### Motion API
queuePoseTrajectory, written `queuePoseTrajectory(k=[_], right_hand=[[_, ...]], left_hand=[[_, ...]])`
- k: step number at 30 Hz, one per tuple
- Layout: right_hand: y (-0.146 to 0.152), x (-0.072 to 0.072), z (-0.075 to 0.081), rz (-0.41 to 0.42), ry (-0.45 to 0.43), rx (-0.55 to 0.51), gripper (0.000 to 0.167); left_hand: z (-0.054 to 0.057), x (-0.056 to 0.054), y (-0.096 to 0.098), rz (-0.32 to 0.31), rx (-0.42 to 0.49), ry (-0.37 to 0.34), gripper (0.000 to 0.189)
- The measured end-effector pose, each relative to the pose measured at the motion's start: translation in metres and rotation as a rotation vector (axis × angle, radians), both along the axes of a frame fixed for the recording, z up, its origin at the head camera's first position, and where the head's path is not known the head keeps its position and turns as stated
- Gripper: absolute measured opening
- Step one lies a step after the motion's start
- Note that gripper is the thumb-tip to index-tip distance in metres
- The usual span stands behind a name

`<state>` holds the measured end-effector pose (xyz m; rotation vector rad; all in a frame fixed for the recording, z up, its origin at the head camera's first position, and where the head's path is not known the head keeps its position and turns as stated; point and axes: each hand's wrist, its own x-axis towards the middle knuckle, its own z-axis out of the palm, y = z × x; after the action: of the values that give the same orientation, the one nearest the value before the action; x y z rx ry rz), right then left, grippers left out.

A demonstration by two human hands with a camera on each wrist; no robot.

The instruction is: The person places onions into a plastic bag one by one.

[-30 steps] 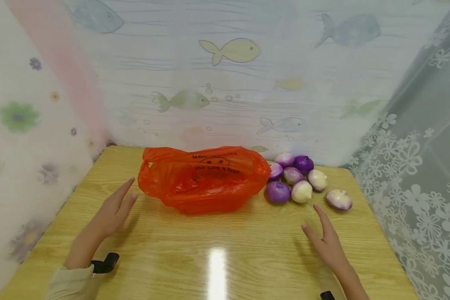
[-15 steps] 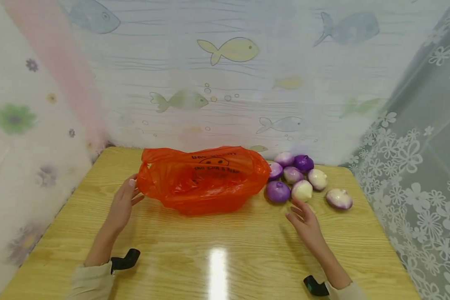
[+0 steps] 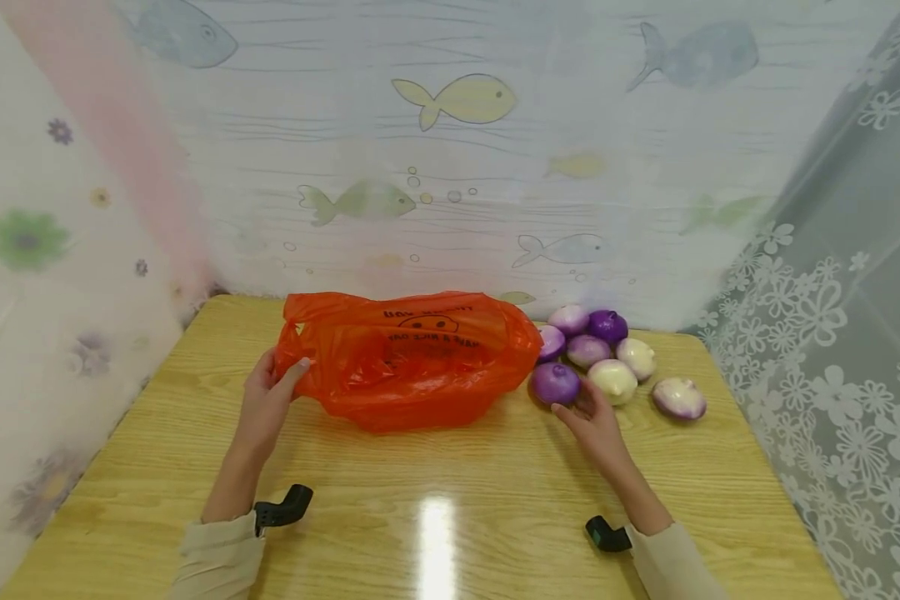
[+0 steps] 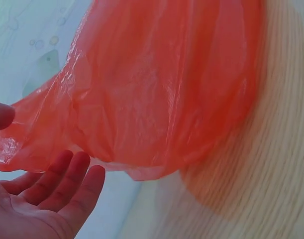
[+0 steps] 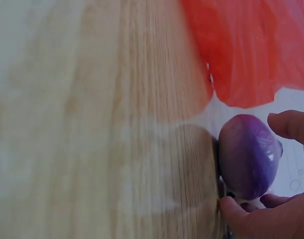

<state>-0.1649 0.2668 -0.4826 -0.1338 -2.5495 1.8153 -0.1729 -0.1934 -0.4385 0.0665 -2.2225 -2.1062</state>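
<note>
A red plastic bag (image 3: 412,367) with black print lies on the wooden table. My left hand (image 3: 266,400) is at its left end, thumb in front of the plastic. In the left wrist view, the fingers (image 4: 84,186) and thumb are spread well apart, with the bag's edge between them. My right hand (image 3: 596,425) reaches around a purple onion (image 3: 556,384) at the front of a group. Seen from the right wrist, the thumb is above that onion (image 5: 249,157) and the fingers are at its lower side, not closed on it. A pale onion (image 3: 612,382) sits just behind this hand.
Several more purple and whitish onions (image 3: 588,352) crowd the bag's right end. One whitish onion (image 3: 678,398) lies apart to the right. A fish-patterned curtain (image 3: 450,167) hangs behind the table (image 3: 345,517), and lace fabric (image 3: 832,400) borders its right side.
The left hand has moved right and up to the bag's end. My right hand has moved left to the front purple onion. The pale onion beside it has shifted slightly right.
</note>
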Motion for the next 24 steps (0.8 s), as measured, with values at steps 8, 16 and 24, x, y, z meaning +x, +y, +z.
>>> queuePoseTrajectory(k=[8, 16, 24], right_hand=[[-0.002, -0.018, -0.005, -0.017, 0.012, -0.040, 0.088], [-0.005, -0.028, -0.008, -0.042, 0.032, 0.033, 0.095], [-0.004, -0.036, -0.014, -0.051, 0.026, 0.159, 0.095]], left_hand=[[0.000, -0.003, 0.009, 0.015, -0.063, 0.007, 0.058], [-0.001, -0.003, 0.013, 0.042, -0.024, -0.021, 0.051], [0.001, -0.001, 0.018, 0.054, 0.033, -0.082, 0.049]])
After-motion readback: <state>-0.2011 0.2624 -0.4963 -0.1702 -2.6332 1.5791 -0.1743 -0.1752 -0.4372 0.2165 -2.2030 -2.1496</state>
